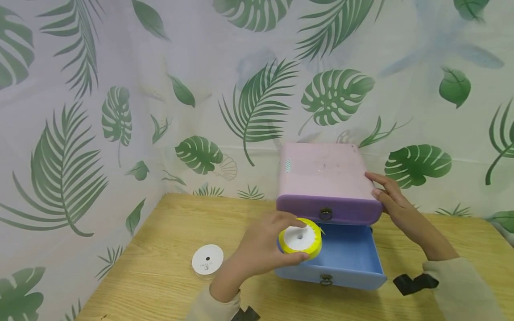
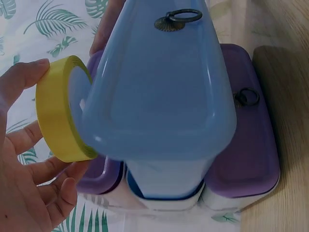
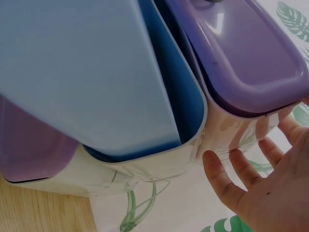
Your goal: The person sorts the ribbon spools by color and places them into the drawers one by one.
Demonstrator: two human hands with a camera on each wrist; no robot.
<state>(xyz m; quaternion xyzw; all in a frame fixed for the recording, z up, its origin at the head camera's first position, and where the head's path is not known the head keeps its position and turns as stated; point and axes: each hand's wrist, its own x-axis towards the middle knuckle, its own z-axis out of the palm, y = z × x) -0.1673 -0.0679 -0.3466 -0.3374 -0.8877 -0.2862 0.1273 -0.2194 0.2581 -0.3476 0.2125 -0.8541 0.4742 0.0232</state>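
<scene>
My left hand (image 1: 261, 245) grips a spool of yellow ribbon (image 1: 298, 240) by its edges, thumb below and fingers above, over the left front of a blue drawer (image 1: 353, 280). That drawer is pulled out from a small pink-topped drawer unit (image 1: 325, 174); its visible inside is bare blue. Seen from the left wrist, the yellow spool (image 2: 60, 111) overlaps the blue drawer front (image 2: 159, 82). My right hand (image 1: 405, 216) rests against the unit's right side, fingers extended. In the right wrist view, its fingertips (image 3: 219, 174) lie along the side near the upper purple drawer (image 3: 246, 58).
A white-faced spool (image 1: 207, 260) lies on the wooden table (image 1: 180, 223), left of the drawers. Another purple drawer (image 2: 246, 140), in line with the pulled-out one, is pushed in. Behind stands a leaf-printed cloth (image 1: 257, 111).
</scene>
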